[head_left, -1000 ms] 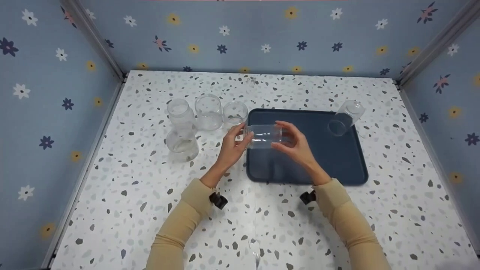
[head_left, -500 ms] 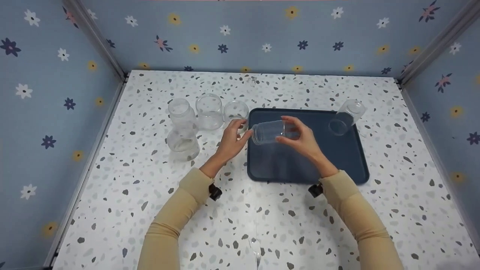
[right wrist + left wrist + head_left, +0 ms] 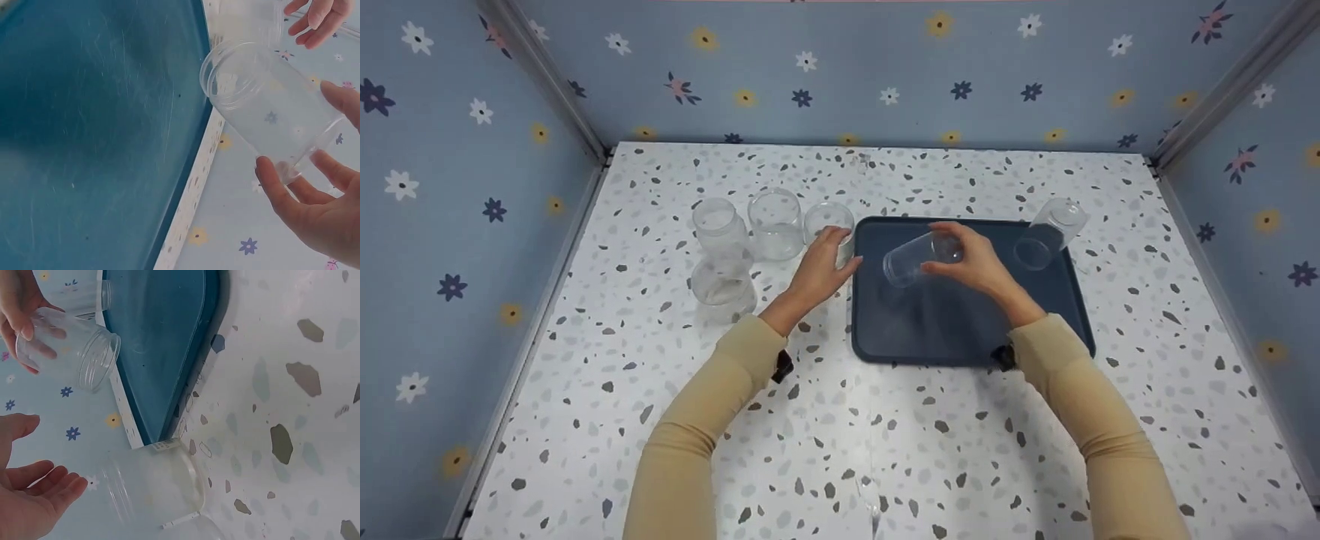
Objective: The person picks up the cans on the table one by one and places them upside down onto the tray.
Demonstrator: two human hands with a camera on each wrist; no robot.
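My right hand (image 3: 975, 262) grips a clear jar (image 3: 911, 259) round its base end. The jar is tilted above the dark blue tray (image 3: 922, 330), its ringed mouth end pointing down and to the left. In the right wrist view the jar (image 3: 275, 107) looks see-through, with nothing visible inside. My left hand (image 3: 816, 271) is off that jar, its fingers loosely bent with nothing between them in the left wrist view. Just beyond its fingertips stands another clear jar (image 3: 829, 216), partly hidden by the hand.
A clear jar (image 3: 1050, 234) stands at the tray's back right corner. Left of the tray are more clear jars, including a wide one (image 3: 776, 225), a narrow one (image 3: 717, 219) and a front one (image 3: 724, 289). Flowered panels (image 3: 847, 75) enclose the speckled table (image 3: 660, 390).
The left hand has let go of the jar and stayed at the tray's left edge. My right hand has carried the jar rightward, tilting it from level to mouth-end down.
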